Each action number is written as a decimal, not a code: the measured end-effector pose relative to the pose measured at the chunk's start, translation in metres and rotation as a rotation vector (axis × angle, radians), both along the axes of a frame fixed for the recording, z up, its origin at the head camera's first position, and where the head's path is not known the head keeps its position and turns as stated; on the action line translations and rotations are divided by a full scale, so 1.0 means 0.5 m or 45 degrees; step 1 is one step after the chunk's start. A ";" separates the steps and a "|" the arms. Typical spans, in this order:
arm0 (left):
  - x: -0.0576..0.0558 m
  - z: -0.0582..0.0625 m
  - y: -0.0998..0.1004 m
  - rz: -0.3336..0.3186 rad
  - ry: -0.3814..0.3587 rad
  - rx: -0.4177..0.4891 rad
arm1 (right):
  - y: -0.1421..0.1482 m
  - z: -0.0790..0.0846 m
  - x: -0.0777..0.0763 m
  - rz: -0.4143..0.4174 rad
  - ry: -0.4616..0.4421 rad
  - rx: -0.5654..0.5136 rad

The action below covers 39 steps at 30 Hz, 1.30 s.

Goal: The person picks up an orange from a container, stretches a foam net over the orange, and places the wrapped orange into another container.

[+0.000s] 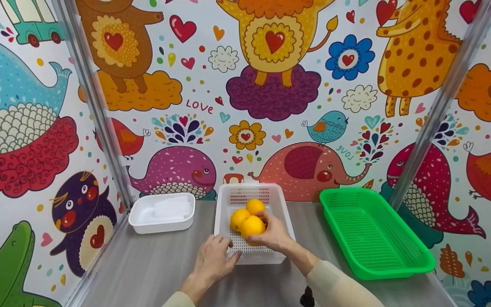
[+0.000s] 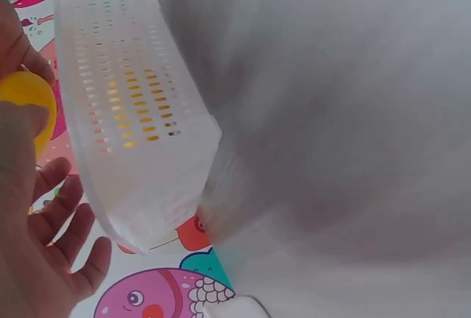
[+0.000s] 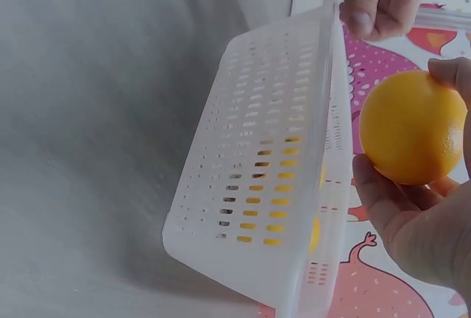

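A white slotted plastic basket [image 1: 277, 257] stands in the middle of the table. My right hand [image 1: 274, 232] grips an orange [image 1: 252, 227] between thumb and fingers. In the right wrist view this orange [image 3: 412, 128] is up above the rim, clear of the basket. Two more oranges [image 1: 255, 206] show behind it in the head view, and yellow shows through the basket's slots in both wrist views. My left hand [image 1: 213, 259] is at the basket's near left corner, holding nothing. Its fingers [image 2: 65, 215] are spread and gently bent beside the rim in the left wrist view.
To the right lies a long green slotted basket [image 1: 399, 273]. A small white tub [image 1: 160, 228] with something white inside is at the back left. Printed cartoon panels [image 1: 194, 128] with metal corner posts [image 1: 96, 98] enclose the grey table [image 1: 143, 268] at the back and sides.
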State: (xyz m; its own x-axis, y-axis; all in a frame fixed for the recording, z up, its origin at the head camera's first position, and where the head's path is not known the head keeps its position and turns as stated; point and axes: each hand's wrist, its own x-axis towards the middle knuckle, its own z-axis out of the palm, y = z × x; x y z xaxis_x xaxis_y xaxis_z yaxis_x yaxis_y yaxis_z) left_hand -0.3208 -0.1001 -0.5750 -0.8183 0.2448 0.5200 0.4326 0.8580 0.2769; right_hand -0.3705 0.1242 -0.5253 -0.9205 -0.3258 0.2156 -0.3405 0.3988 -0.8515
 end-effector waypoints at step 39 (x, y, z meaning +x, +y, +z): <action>0.035 0.014 0.056 -0.401 -0.079 0.503 | 0.067 -0.074 0.096 0.160 0.034 -0.242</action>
